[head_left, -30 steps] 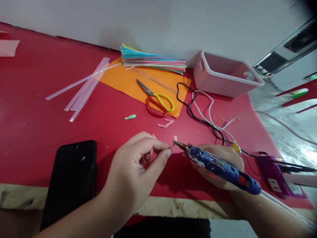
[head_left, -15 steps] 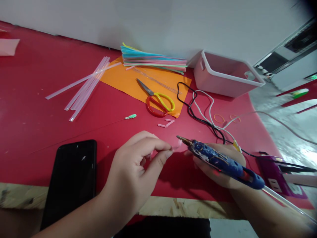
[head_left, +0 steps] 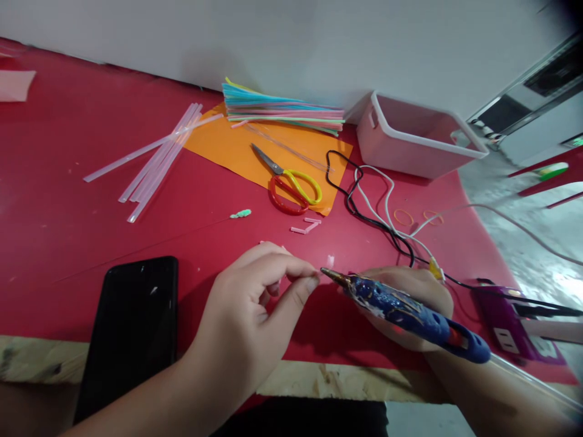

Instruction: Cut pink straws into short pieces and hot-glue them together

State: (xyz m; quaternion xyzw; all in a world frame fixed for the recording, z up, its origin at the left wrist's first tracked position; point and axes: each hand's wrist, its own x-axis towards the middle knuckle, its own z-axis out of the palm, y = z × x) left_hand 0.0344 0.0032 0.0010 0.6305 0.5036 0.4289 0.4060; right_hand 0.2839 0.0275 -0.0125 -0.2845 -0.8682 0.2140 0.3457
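Note:
My left hand (head_left: 255, 297) pinches a small pink piece between thumb and forefinger; it looks like a cut bit of pipe cleaner, mostly hidden by the fingertips. More pink shows behind the curled fingers. In my right hand (head_left: 410, 291) is a blue, glue-smeared hot glue gun (head_left: 396, 303), with a clear glue stick (head_left: 523, 376) out of its back end. Its metal nozzle is right at my left fingertips; whether it touches the pink piece I cannot tell. Beyond the hands lie short pink pipe cleaner pieces (head_left: 306, 227) and red-and-yellow-handled scissors (head_left: 294, 189).
A black phone (head_left: 132, 334) lies at left. Clear glue sticks (head_left: 159, 161), an orange sheet (head_left: 228, 145) and a pipe cleaner bundle (head_left: 282, 109) lie farther back. A green-tipped wire (head_left: 240, 213) is nearer. Right are a bin (head_left: 414, 145), cables (head_left: 387, 221) and a purple power strip (head_left: 505, 321).
The glue gun has moved slightly left and down, bringing its nozzle to my left fingertips. My left hand stays almost in place, and less of its pink piece shows.

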